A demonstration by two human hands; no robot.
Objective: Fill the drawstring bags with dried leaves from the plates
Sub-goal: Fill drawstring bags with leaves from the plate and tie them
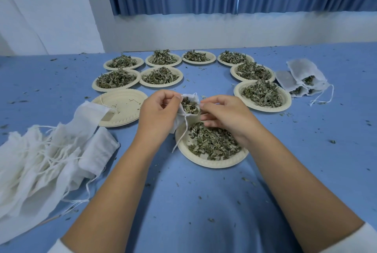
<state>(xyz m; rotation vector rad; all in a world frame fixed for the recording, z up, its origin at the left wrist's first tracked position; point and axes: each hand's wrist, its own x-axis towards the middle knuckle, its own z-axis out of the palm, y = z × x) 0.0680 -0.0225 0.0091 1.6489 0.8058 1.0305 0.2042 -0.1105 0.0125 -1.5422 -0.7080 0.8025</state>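
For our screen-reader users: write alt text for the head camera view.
A person's left hand holds a leaf-filled white drawstring bag above a plate of dried leaves, the right hand at its mouth. Eight more heaped plates, an emptied plate, loose empty bags at left and filled bags at right lie on a blue table.

Two arms show: L hand & R hand bare, forearms bare to approx. the elbow, then white sleeves w/ soft rounded edges, L sleeve at btm-left corner & R sleeve at btm-right corner, plain fabric, only a small part of each showing.
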